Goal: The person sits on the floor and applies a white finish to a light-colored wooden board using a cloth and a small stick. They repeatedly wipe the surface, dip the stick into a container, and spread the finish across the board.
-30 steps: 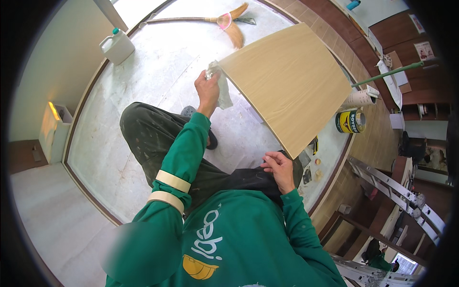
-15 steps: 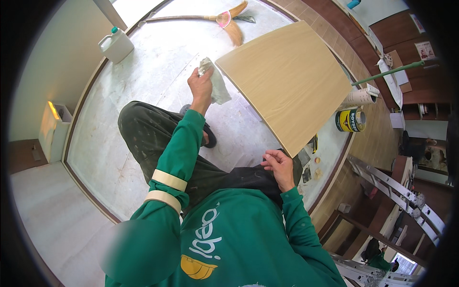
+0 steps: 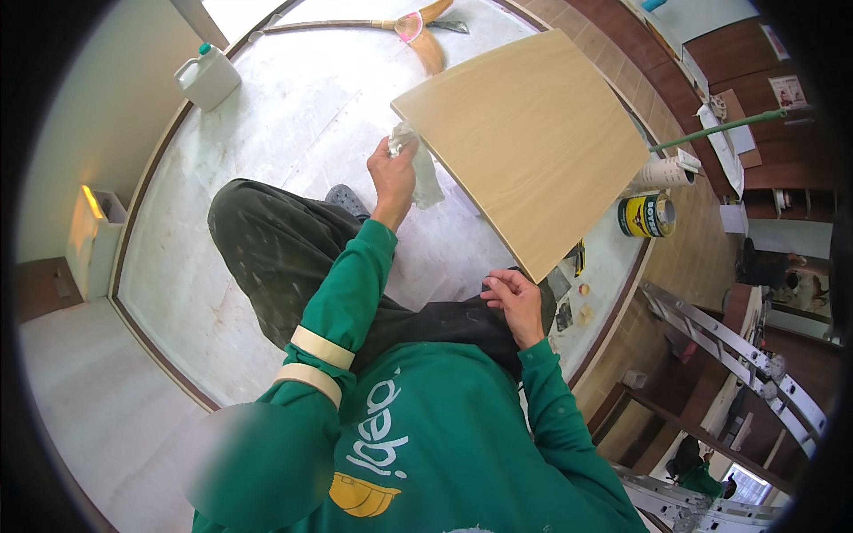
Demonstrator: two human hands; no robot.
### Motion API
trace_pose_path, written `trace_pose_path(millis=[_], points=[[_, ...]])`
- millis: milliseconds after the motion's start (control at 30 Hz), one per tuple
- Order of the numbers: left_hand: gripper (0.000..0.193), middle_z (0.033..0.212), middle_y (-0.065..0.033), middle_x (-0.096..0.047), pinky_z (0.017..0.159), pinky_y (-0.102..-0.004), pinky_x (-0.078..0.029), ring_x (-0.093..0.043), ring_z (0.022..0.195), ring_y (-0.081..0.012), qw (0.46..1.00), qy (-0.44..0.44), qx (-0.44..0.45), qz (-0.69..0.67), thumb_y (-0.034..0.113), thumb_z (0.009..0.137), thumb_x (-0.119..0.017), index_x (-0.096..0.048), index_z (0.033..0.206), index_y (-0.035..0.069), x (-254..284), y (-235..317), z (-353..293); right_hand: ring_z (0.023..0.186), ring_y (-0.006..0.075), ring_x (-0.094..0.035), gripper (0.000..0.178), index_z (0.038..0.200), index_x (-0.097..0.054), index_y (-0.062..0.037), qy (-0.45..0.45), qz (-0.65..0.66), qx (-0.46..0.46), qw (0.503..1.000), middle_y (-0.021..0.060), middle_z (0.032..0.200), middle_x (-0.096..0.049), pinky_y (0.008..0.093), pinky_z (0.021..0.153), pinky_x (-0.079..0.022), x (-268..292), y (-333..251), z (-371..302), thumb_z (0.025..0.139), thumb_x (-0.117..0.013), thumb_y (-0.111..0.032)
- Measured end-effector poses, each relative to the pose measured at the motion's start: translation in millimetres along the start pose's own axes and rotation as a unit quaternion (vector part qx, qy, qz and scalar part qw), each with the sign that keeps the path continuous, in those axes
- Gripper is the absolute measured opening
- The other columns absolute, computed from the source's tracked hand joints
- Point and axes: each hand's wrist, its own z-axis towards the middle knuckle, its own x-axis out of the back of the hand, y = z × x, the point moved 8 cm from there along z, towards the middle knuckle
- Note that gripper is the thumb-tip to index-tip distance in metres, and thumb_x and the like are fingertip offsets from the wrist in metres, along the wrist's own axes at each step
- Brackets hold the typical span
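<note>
A pale wood-grain panel [image 3: 533,147] with a light edge lies in front of me, one corner pointing at my lap. My left hand [image 3: 393,178] is closed on a thin whitish rag [image 3: 426,180], which hangs down beside the panel's left edge. Whether the rag touches that edge, I cannot tell. By the panel's near corner, above my thigh, my right hand [image 3: 518,306] has loosely bent fingers, apart from one another. Nothing shows in it.
A broom [image 3: 410,27] and a white jug [image 3: 209,78] with a green cap stand or lie farther off on the pale floor sheet. Right of the panel are a yellow-and-black can [image 3: 646,216], a paper roll [image 3: 662,173] and a ladder [image 3: 729,351]. Another person [image 3: 697,466] is at lower right.
My left hand has moved right and slightly nearer to me with the rag, up to the panel's left edge. My right hand stays by the near corner. The view has shifted a little.
</note>
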Motion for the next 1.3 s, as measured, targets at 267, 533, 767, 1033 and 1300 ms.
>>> trace_pose_path(millis=[267,533,767,1033,1300], points=[[0.021,0.09,-0.0064,-0.071,0.07,-0.0288,-0.051,-0.064,0.078,-0.0125,1.0,-0.005,0.006,0.012,0.008,0.09,-0.07,-0.069,0.108,-0.002,-8,-10,-33,0.079,0.0146,-0.071,0.025,0.113,-0.067,0.0018,-0.008,0.007,-0.004,1.0,0.0082,0.097,-0.073,0.0253,0.067,-0.054,-6,5,-5,0.095,-0.067,-0.016],[0.022,0.093,-0.0029,-0.07,0.073,-0.026,-0.049,-0.061,0.082,-0.0098,0.996,-0.041,0.027,0.077,0.008,0.089,-0.073,-0.07,0.109,-0.001,-15,-30,-72,0.079,0.0147,-0.071,0.024,0.112,-0.068,0.0017,-0.014,0.011,-0.002,1.0,0.0072,0.095,-0.073,0.0253,0.068,-0.054,-11,5,-8,0.094,-0.068,-0.015],[0.022,0.095,-0.0015,-0.07,0.075,-0.0248,-0.049,-0.062,0.082,-0.0081,0.994,-0.037,0.095,-0.026,0.007,0.089,-0.073,-0.07,0.11,-0.001,23,-2,-109,0.08,0.0145,-0.07,0.021,0.109,-0.069,0.0019,0.009,0.022,0.041,0.999,0.0069,0.095,-0.073,0.0257,0.069,-0.054,-2,-32,-25,0.095,-0.067,-0.014],[0.029,0.106,-0.0077,-0.069,0.081,-0.0286,-0.053,-0.065,0.091,-0.0138,0.976,-0.088,0.187,-0.063,0.008,0.094,-0.067,-0.064,0.12,-0.005,18,58,-141,0.097,0.0181,-0.068,0.031,0.117,-0.066,-0.0022,0.003,-0.086,0.268,0.96,0.0098,0.113,-0.068,0.0286,0.076,-0.055,-51,-128,-54,0.088,-0.074,-0.01],[0.048,0.125,-0.0124,-0.064,0.1,-0.0372,-0.048,-0.061,0.115,-0.0194,0.952,-0.19,0.232,-0.057,0.013,0.091,-0.069,-0.055,0.134,-0.005,-24,85,-189,0.101,0.0186,-0.065,0.048,0.123,-0.065,-0.0052,0.03,-0.14,0.313,0.939,0.0099,0.119,-0.065,0.0301,0.077,-0.054,-46,-148,-76,0.078,-0.079,-0.004]])
